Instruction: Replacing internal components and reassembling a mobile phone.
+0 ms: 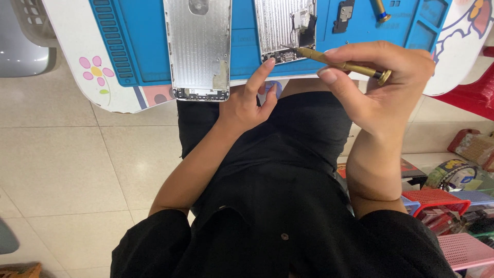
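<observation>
Two phone housings on blue mat, counter's near edge: right hand grips brass screwdriver, tip in opened housing; left hand holds nothing, forefinger steadying it.

Two bare silver metal phone back housings on the blue silicone repair mat, toward its near edge. Two gold-coloured metal screwdrivers, one over the near edge, one at the far edge. One small black metal bracket on the mat. Two hands. Two pink-petalled printed flowers on the white tabletop, at opposite corners.
</observation>
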